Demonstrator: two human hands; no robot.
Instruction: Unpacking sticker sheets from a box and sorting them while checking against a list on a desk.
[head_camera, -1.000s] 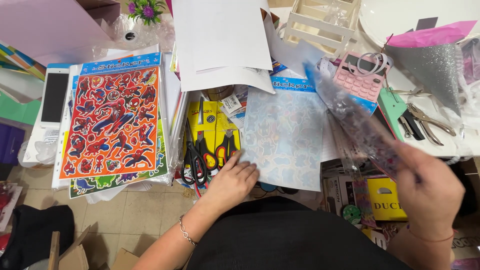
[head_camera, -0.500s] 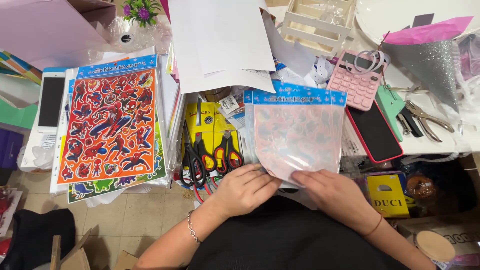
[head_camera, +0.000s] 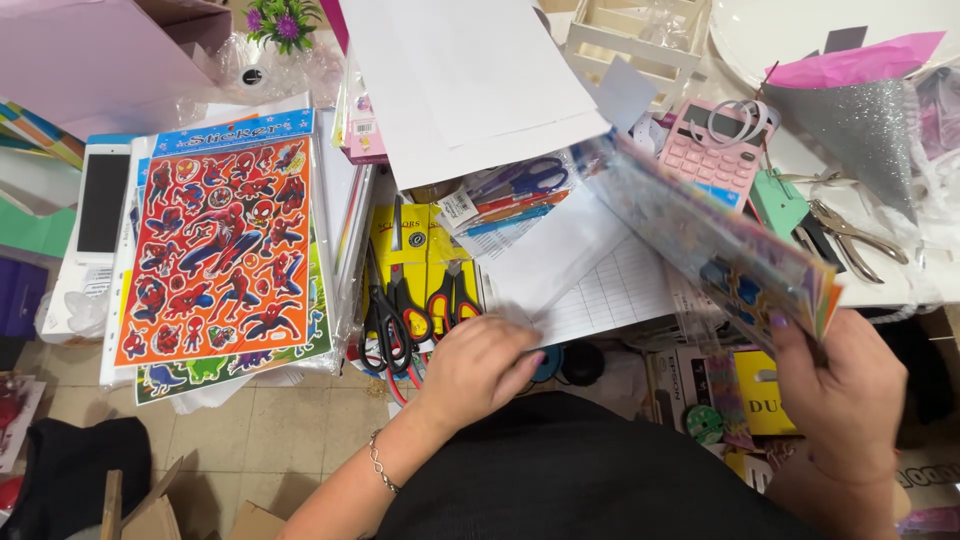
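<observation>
The right hand (head_camera: 850, 400) has its grip clamped on a tilted stack of sticker sheets (head_camera: 720, 240) at 3 o'clock, while the left hand (head_camera: 480, 365), fingers curled together, presses the white paper (head_camera: 590, 275) at the table's edge beside the scissors (head_camera: 400, 310).

Motion-blurred sticker packs (head_camera: 700, 240)

Beige tiled floor (head_camera: 250, 430) under cluttered table (head_camera: 900, 285).

Sticker sheets (head_camera: 225, 250) left of scissors (head_camera: 420, 300); lined paper (head_camera: 600, 290) right of scissors; calculator (head_camera: 712, 160) behind paper; phone (head_camera: 103, 200) far left.
</observation>
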